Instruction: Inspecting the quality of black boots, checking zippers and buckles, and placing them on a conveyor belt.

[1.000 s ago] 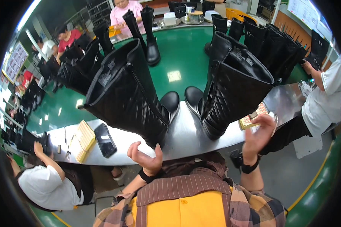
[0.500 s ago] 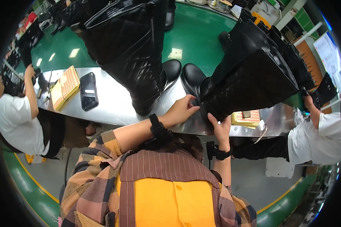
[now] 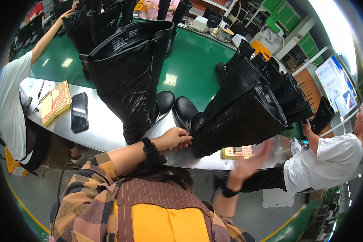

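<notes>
Narrow gap between upright boot (image 3: 133,76) and tilted boot (image 3: 238,117); phone (image 3: 79,112) beside bare steel

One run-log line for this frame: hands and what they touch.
left hand: fingertips on heel of tilted black boot | right hand: raised, blurred, empty | second boot: upright on metal bench

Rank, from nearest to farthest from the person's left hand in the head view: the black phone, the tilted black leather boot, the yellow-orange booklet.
From the left hand:
1. Tilted black leather boot, touching the fingertips, to the right.
2. Black phone, on the metal ledge to the left.
3. Yellow-orange booklet, farther left, beyond the phone.
</notes>
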A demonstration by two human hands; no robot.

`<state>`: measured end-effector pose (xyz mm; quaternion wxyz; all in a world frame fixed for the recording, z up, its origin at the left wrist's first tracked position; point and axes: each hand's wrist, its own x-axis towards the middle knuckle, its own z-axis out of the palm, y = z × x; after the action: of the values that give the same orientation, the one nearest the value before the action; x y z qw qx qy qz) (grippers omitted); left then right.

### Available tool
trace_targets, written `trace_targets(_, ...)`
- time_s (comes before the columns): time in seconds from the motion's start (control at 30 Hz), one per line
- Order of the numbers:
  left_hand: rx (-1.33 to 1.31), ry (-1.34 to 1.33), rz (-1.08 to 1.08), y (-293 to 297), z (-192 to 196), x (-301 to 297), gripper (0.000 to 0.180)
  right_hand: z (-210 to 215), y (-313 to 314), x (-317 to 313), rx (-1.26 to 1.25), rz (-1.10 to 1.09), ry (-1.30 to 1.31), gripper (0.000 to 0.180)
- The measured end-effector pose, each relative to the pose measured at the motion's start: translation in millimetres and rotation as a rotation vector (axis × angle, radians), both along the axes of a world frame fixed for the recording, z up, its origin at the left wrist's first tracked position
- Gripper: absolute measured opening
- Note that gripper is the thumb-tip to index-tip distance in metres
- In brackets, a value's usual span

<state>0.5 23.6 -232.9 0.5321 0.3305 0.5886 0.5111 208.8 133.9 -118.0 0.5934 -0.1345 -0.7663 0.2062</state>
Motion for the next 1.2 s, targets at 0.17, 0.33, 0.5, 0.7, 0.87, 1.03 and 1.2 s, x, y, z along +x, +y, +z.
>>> trace_targets(0.17, -0.002, -0.054, 0.016, 0, -5, 1, 0.025, 134, -15, -3, 0.588, -0.352, -0.346, 0.060)
trace_targets(0.33, 0.021, -0.073, 0.016, -1, -6, 1, 0.025, 152, -15, -50, 0.495, -0.476, -0.465, 0.013)
trace_targets(0.5, 0.018, -0.060, 0.027, 0, -3, 3, 0.025, 156, -2, -53, 0.306, -0.546, -0.530, 0.021)
trace_targets(0.7, 0.029, -0.067, 0.030, 0, -6, 4, 0.025, 165, 16, -72, 0.526, -0.485, -0.725, 0.024)
trace_targets(0.87, 0.034, -0.065, 0.047, -1, -5, 6, 0.023, 183, 21, -81, 0.274, -0.267, -0.896, 0.031)
trace_targets(1.03, 0.054, -0.071, 0.047, -2, -6, 5, 0.023, 184, 22, -81, 0.152, -0.175, -0.890, 0.030)
trace_targets(1.2, 0.065, -0.092, 0.050, -2, -10, 4, 0.022, 182, 22, -75, 0.215, -0.074, -0.828, 0.026)
